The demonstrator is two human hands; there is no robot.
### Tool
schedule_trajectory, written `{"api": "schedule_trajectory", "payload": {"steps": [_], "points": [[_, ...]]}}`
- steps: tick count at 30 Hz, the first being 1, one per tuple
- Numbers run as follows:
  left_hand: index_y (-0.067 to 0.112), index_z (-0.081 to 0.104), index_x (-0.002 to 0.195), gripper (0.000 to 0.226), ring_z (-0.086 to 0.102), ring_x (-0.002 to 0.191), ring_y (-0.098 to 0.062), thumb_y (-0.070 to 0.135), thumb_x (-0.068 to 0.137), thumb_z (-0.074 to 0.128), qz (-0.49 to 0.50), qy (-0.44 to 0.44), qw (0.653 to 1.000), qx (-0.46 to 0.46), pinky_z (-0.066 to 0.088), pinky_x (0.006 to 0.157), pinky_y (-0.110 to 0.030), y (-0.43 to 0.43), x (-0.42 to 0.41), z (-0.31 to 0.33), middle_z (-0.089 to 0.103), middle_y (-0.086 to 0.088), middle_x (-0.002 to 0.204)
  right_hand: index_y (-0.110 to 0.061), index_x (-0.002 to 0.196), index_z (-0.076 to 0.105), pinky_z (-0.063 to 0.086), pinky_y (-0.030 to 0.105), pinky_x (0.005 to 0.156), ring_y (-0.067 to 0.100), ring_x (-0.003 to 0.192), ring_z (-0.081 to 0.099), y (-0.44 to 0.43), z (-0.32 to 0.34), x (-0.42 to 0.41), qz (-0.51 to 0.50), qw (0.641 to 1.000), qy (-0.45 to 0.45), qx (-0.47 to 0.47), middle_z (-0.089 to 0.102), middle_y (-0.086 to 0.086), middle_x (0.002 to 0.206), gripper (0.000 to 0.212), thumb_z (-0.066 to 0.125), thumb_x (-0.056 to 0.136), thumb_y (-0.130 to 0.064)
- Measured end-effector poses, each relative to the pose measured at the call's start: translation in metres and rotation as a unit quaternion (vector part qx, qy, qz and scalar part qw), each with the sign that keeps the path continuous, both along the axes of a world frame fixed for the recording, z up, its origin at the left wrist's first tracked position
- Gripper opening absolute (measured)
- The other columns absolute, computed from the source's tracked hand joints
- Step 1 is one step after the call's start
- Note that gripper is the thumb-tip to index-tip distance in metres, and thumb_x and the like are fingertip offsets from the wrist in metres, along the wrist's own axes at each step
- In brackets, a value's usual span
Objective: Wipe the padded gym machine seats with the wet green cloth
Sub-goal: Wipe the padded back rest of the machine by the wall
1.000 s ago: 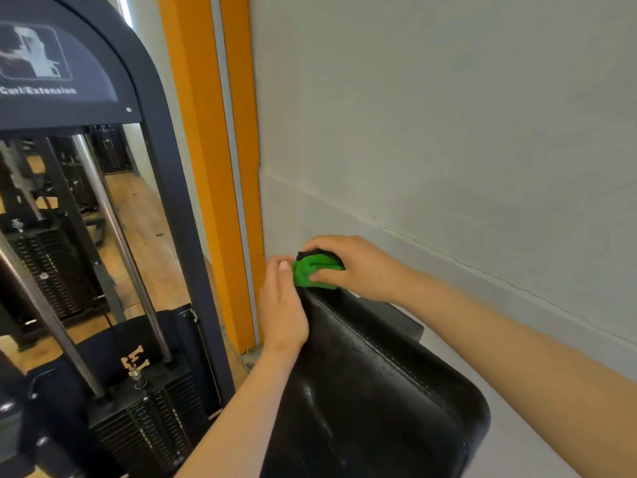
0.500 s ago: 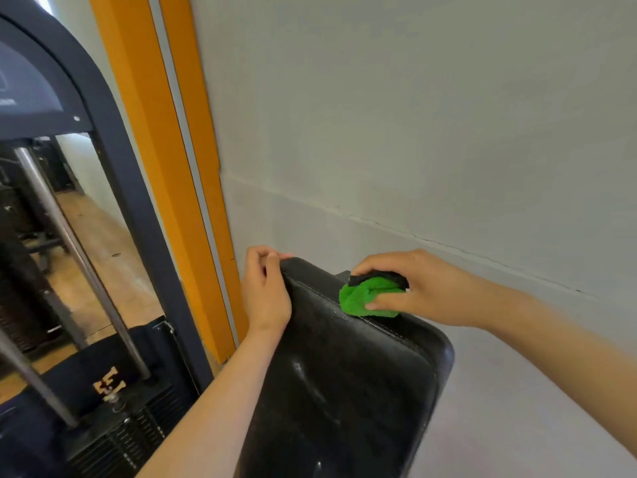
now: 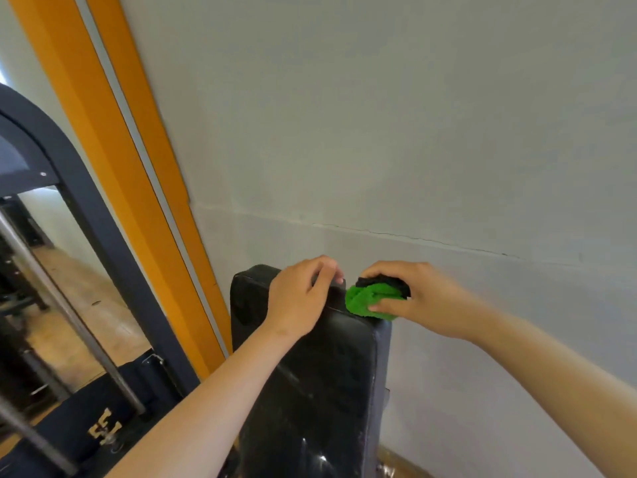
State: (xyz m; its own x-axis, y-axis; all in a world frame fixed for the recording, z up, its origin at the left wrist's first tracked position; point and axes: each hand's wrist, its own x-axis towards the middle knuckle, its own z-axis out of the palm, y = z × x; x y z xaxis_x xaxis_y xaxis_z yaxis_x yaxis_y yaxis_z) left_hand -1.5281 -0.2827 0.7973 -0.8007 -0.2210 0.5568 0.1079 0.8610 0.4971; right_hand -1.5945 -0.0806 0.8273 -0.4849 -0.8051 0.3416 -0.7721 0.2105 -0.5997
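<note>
A black padded back pad (image 3: 310,381) of a gym machine stands upright in front of me, glossy and wet-looking. My right hand (image 3: 417,298) grips the bunched green cloth (image 3: 367,300), which has a black part on top, and presses it on the pad's top right corner. My left hand (image 3: 300,301) holds the pad's top edge just left of the cloth, fingers curled over the rim. The rear face of the pad is hidden.
A pale grey wall (image 3: 413,132) runs close behind the pad. An orange vertical frame (image 3: 138,188) stands to the left. Further left are the dark machine frame (image 3: 93,215), chrome guide rods (image 3: 72,315) and a weight stack cover (image 3: 86,426).
The cloth slid from the pad's left top corner along the top edge to the right corner. My left hand shifted right along the rim, close to the cloth. The view turned right.
</note>
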Motion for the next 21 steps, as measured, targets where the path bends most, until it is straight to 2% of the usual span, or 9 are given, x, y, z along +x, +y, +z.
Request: {"api": "schedule_trajectory", "payload": {"steps": [2,6,8,10,12,14,17,21], "points": [[0.031,0.065,0.073,0.042,0.059,0.08,-0.003,0.049,0.087,0.03,0.04,0.018,0.999,-0.031,0.041,0.068,-0.029,0.008,0.0,-0.004,0.067,0.016,0.077,-0.041,0.101,0.059,0.046,0.017,0.082,0.0,0.093,0.059,0.003,-0.008,0.007,-0.022,0.999,-0.011,-0.034,0.066,-0.02,0.1,0.032,0.074,0.083,-0.018],[0.032,0.069,0.073,0.04,0.059,0.077,-0.001,0.05,0.087,0.036,0.064,0.043,0.996,-0.033,0.045,0.066,-0.029,0.006,0.0,-0.008,0.068,0.018,0.077,-0.027,0.11,0.064,0.042,0.009,0.081,-0.003,0.093,0.056,0.002,-0.024,0.017,-0.074,0.992,-0.016,-0.1,0.062,-0.021,0.099,0.03,0.074,0.084,-0.017],[0.033,0.07,0.076,0.041,0.06,0.08,0.001,0.054,0.086,0.036,0.073,0.037,0.996,-0.036,0.044,0.065,-0.022,0.004,-0.001,-0.006,0.069,0.021,0.083,-0.025,0.11,0.064,0.039,0.006,0.079,-0.006,0.091,0.054,0.003,-0.032,0.023,-0.096,0.986,-0.027,-0.134,0.058,-0.027,0.096,0.03,0.074,0.083,-0.015],[0.034,0.071,0.08,0.042,0.061,0.085,0.002,0.057,0.085,0.037,0.071,0.042,0.996,-0.041,0.044,0.066,-0.017,0.001,-0.002,-0.006,0.07,0.023,0.096,-0.023,0.111,0.065,0.04,0.008,0.08,-0.003,0.094,0.055,0.002,-0.041,0.031,-0.115,0.978,-0.041,-0.169,0.06,-0.024,0.098,0.032,0.074,0.082,-0.013],[0.034,0.072,0.081,0.042,0.061,0.086,0.002,0.058,0.085,0.038,0.069,0.039,0.996,-0.042,0.048,0.069,-0.019,-0.001,-0.002,-0.008,0.07,0.022,0.101,-0.021,0.112,0.065,0.04,0.006,0.081,0.001,0.095,0.055,-0.001,-0.047,0.037,-0.137,0.97,-0.046,-0.195,0.062,-0.017,0.1,0.032,0.074,0.082,-0.011],[0.032,0.072,0.081,0.046,0.06,0.083,0.0,0.061,0.085,0.037,0.075,0.025,0.995,-0.055,0.051,0.07,-0.027,-0.002,-0.003,-0.009,0.071,0.019,0.091,-0.02,0.112,0.065,0.039,0.004,0.08,0.001,0.094,0.055,-0.004,-0.052,0.042,-0.161,0.961,-0.051,-0.219,0.062,-0.015,0.1,0.033,0.074,0.082,-0.011],[0.031,0.073,0.08,0.047,0.059,0.082,-0.002,0.062,0.085,0.037,0.073,0.025,0.994,-0.08,0.049,0.069,-0.029,-0.001,-0.002,-0.008,0.07,0.018,0.083,-0.023,0.109,0.065,0.039,0.004,0.079,-0.002,0.092,0.055,-0.004,-0.066,0.052,-0.194,0.944,-0.067,-0.257,0.061,-0.02,0.098,0.031,0.075,0.082,-0.013],[0.033,0.076,0.081,0.048,0.055,0.09,0.004,0.063,0.084,0.038,0.042,0.025,0.992,-0.118,0.044,0.073,-0.024,0.002,-0.001,-0.005,0.071,0.022,0.091,-0.034,0.103,0.059,0.039,0.002,0.076,-0.015,0.09,0.054,-0.001,-0.085,0.07,-0.221,0.927,-0.084,-0.291,0.057,-0.03,0.094,0.032,0.076,0.081,-0.017]]}}
